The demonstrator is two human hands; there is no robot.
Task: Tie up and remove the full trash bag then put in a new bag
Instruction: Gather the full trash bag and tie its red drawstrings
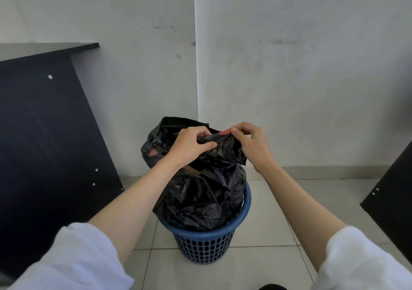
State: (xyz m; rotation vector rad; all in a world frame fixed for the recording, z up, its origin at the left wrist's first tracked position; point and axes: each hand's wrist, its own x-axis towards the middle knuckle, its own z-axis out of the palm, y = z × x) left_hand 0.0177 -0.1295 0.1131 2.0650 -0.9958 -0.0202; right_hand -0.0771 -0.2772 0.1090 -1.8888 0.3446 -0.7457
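Both hands, left hand [191, 143] and right hand [250, 142], pinch gathered plastic atop the upright trash bag [200, 198], equally near, directly above the blue basket [206, 243].

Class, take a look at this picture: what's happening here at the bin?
A person is working on the black trash bag, which sits in the blue bin on a tiled floor. The left hand and the right hand both pinch the bag's bunched top above the bin. No finished knot shows, and the bag is not yet lifted out.
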